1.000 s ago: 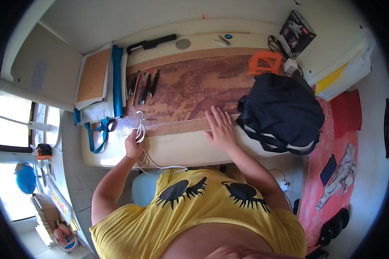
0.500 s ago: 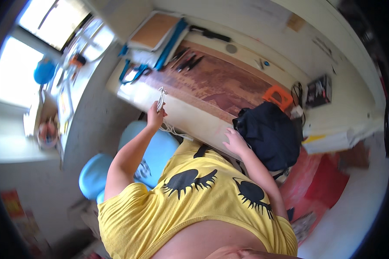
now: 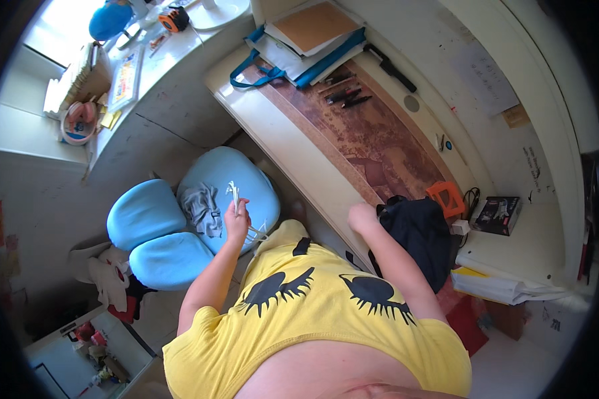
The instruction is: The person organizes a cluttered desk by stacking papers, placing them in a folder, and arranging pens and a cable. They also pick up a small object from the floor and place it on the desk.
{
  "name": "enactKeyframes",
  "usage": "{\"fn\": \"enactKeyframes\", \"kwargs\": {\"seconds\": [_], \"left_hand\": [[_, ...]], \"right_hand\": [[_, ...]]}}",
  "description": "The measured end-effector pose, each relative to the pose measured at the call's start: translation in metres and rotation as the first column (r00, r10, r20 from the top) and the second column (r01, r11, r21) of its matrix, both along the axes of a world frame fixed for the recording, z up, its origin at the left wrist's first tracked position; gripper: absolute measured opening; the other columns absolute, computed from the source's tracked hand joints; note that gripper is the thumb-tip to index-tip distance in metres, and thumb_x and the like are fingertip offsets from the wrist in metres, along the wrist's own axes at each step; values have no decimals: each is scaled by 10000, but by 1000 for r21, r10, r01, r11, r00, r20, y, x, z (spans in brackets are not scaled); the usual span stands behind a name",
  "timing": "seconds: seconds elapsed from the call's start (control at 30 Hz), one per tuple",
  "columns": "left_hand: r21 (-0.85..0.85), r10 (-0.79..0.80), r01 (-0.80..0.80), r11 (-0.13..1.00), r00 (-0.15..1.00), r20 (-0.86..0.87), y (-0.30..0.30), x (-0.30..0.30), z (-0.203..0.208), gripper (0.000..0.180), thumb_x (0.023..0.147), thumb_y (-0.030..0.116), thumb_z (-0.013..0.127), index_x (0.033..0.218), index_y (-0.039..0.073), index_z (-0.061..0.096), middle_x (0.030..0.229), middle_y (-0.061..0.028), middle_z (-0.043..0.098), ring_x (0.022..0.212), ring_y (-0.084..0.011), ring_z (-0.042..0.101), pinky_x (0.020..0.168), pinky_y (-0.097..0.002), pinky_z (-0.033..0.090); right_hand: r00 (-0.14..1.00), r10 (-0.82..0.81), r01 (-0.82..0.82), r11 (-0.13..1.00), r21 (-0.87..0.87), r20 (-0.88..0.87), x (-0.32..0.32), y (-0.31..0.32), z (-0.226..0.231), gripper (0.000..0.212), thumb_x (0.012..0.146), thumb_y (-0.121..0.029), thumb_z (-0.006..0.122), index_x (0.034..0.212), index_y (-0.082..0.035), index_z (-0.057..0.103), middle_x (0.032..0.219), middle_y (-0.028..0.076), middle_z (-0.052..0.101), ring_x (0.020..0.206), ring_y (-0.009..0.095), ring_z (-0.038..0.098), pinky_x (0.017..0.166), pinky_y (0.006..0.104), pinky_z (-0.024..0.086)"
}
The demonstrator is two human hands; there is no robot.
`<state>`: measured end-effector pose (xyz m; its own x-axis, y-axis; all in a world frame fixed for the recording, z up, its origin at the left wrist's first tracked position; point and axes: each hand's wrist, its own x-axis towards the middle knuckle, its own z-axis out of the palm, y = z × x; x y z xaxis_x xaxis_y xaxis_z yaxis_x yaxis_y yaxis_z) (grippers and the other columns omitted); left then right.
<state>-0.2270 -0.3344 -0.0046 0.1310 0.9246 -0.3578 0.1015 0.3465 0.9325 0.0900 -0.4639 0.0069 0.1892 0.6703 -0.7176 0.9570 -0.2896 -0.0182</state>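
Left hand (image 3: 238, 225), gripping white cable (image 3: 234, 196), moved away from desk (image 3: 306, 151).

Chair (image 3: 233, 166) left of desk (image 3: 309, 159), cloth (image 3: 205, 211) on chair; bag (image 3: 418, 239) on desk.

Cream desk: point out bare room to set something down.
Free: middle of the brown patterned mat, between the dark slim pens and the orange plastic frame; front strip of the cream desk, left of the right hand. Crowded: left end, with the teal-edged bag; right end, with the black cloth bag.
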Motion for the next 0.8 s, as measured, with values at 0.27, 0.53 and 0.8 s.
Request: {"fn": "enactKeyframes", "kwargs": {"seconds": [0.27,0.53,0.8], "left_hand": [[-189,-99,114,975,991,87,19,39,-21,152,904,189,508,884,56,579,501,57,389,403,-41,353,371,-211,285],[-134,-85,74,988,993,-77,70,13,-13,138,847,195,588,803,65,597,521,54,427,418,-41,370,386,-210,290],[-217,57,-83,973,991,-122,39,-22,-32,169,834,214,612,772,66,559,527,53,433,427,-39,382,395,-209,298]], "right_hand": [[960,-261,278,919,280,-96,36,48,31,263,773,-146,493,984,-48,617,1055,155,582,965,336,567,792,411,477],[995,-103,79,688,721,-11,98,166,1,401,788,-27,446,1185,-60,487,1308,115,424,1166,308,428,953,393,387],[974,-9,-145,740,657,226,132,250,-29,472,814,-20,408,1284,-68,411,1387,77,349,1260,260,340,1017,365,318]]}}
